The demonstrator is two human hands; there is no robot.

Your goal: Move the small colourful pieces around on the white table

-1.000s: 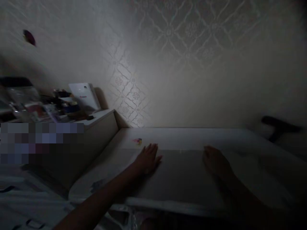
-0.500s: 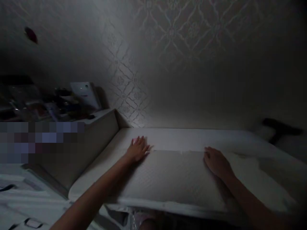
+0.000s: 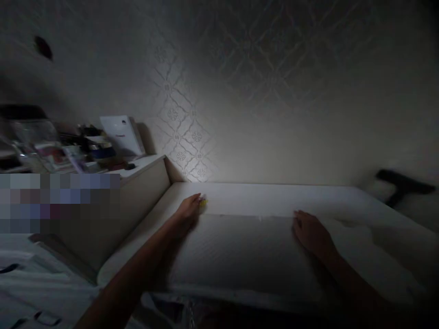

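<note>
A pale sheet with a fine pattern (image 3: 240,246) lies on the white desk top (image 3: 247,196). My left hand (image 3: 188,209) is closed at the sheet's far left corner, with a small clear-and-yellow thing (image 3: 203,201) at its fingertips. What kind of thing that is stays too blurred to tell. At the sheet's far right corner rests my right hand (image 3: 310,228), its fingers curled together on the edge. A small whitish bit (image 3: 259,218) shows along the sheet's far edge between the hands.
On the left, a raised white cabinet (image 3: 144,183) carries a white box (image 3: 121,136), a clear jar (image 3: 34,137) and other small items. A black T-shaped object (image 3: 401,185) stands at the right. Behind the desk rises a patterned wall (image 3: 274,137). White drawers (image 3: 37,278) are at lower left.
My left hand has gone from flat with spread fingers to closed, shifting slightly left; the small yellow thing now shows at its fingertips. My right hand has stayed in place.
</note>
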